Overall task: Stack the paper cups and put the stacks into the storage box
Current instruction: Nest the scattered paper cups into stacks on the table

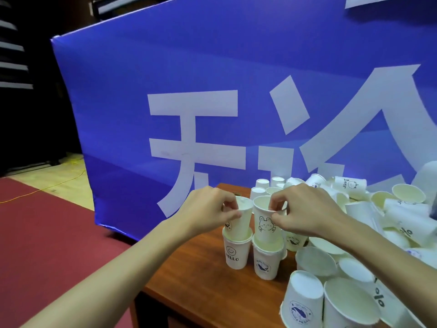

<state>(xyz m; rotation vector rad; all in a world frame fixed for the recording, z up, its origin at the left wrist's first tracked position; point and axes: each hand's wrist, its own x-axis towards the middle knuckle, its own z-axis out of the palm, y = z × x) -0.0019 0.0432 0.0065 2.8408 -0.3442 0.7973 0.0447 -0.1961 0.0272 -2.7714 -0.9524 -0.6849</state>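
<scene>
Red floor (47, 233): lay far left, lower than the tabletop.
Blue banner (189, 91): stood behind everything, printed with large white characters.
Tabletop (201, 280): brown wood; it carried every cup in view.
Left grip (210, 209): thumb and fingertips pinched the rim of the left cup (244, 218).
Left cup: stood upright, part-way down inside the HELLO cup (236, 253).
Rabbit cup (264, 221): stood just beside it, sunk part-way into the blue-badge cup (264, 266); a third rim possibly sat between them, too tight to tell.
Right grip (305, 209): pinched the rabbit cup at its rim, one finger hooked inside.
Loose cups (378, 221): were heaped at the right, some upright, many tipped over.
Storage box: was not in view.
Handling: the cups looked very light and thin-walled, so a hard squeeze would likely dent them. The rolled rim seemed the stiffest hold. Short stacks would probably topple easily, so steadying the base cup looked wise.
</scene>
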